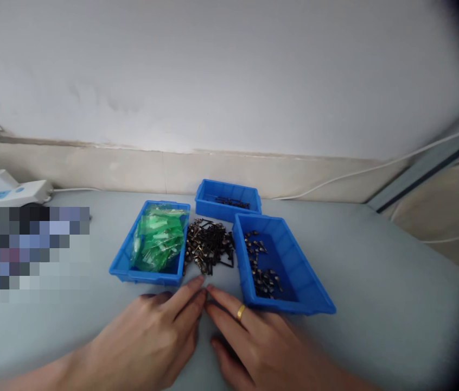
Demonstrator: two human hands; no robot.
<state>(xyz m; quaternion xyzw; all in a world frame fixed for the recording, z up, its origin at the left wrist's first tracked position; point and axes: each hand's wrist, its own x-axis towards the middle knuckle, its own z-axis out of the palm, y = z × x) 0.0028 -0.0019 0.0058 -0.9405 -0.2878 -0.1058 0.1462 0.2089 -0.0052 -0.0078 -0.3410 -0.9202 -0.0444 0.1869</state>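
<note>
Skinny metal bits (210, 244) lie piled just past the left hand (158, 328) and right hand (262, 335); can't tell if either pinches anything.

So it's a plain grey table (347, 244), three blue bins sitting right on it: left bin (146, 278), right bin (303, 271), far bin (209, 208). Loose heap of small dark metal parts (209, 244) straight on the tabletop between the left and right ones. Far left there's a white device (30, 190); stuff nearer than that is pixelated, so can't tell.
</note>
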